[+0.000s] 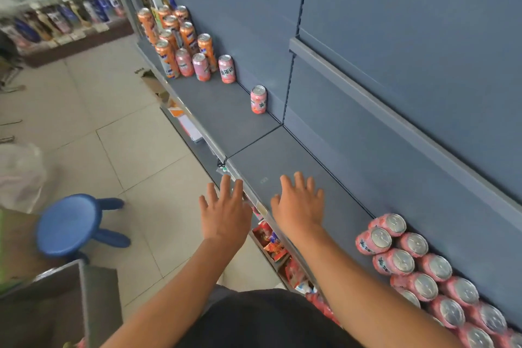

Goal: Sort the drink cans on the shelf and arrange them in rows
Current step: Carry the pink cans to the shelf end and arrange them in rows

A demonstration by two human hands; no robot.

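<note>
Two boards of blue-grey shelf run along the wall above a pale tiled floor, a blue stool nearby. Both hands reach out with fingers spread flat, holding nothing: left hand at the shelf's front edge, right hand over bare board. Pink cans stand upright in packed rows near right; a lone pink can stands farther along, and orange cans stand upright at the far end.
</note>
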